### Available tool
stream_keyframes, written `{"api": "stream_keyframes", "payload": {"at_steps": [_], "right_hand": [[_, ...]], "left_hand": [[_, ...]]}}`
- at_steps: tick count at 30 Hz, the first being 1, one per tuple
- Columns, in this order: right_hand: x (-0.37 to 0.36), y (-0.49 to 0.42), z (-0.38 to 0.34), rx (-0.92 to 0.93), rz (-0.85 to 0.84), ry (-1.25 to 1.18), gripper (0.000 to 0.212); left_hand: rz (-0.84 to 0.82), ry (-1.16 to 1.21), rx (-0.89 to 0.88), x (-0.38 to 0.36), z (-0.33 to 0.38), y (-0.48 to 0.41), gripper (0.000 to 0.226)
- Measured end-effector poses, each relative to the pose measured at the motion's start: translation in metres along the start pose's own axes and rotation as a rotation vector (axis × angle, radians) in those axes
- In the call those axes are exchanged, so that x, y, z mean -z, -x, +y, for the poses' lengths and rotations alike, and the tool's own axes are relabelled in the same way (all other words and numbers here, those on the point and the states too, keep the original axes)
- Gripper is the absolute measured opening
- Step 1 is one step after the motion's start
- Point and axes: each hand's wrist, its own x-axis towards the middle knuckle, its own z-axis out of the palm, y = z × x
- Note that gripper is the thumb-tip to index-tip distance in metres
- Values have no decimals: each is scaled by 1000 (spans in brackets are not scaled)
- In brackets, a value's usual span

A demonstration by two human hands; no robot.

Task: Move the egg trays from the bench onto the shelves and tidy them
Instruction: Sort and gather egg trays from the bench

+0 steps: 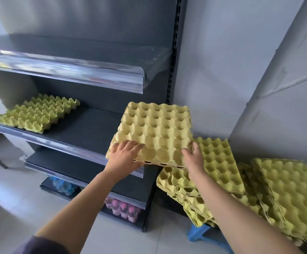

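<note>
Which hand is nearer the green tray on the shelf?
Left. The left hand grips the carried trays on the side toward the green tray; the right hand grips their far side.

Both arms extend forward, forearms apart; left hand (125,155) and right hand (195,157) grip the near edge of a tray (156,125), fingers on top.

Your left hand (125,154) and right hand (193,156) are bare. So are your left forearm (77,204) and right forearm (228,208). A dark, greyish-purple sleeve (40,244) ends near your left elbow, at the lower edge.
</note>
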Motion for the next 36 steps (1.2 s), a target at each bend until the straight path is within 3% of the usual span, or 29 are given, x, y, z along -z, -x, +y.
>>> {"api": "stream_keyframes", "payload": {"at_steps": [9, 13, 17, 19, 22, 24, 27, 36], "right_hand": [[-143, -19, -25, -79, -20, 50, 63], [-184, -34, -25, -88, -66, 220, 61], [-201, -45, -6, -151, -139, 653, 57], [-200, -46, -3, -70, -110, 820, 56], [-199, -44, -10, 260, -82, 994, 55], [-201, -41, -16, 432, -198, 1096, 52], [-204, -36, -15, 455, -331, 1202, 47], [-198, -29, -11, 488, -324, 1186, 49]], "left_hand": [[78, -233, -129, -4, -143, -47, 69], [-194, -209, -75, -19, -180, -66, 66], [-410, -61, -36, -33, -198, -78, 63], [-346, -82, -58, -34, -197, -82, 61], [-232, -97, -133, -37, -190, -87, 57], [-309, -49, -203, -41, -183, -88, 58], [-402, -31, -223, -47, -182, -88, 60], [-374, -68, -224, -38, -178, -87, 60]]}}
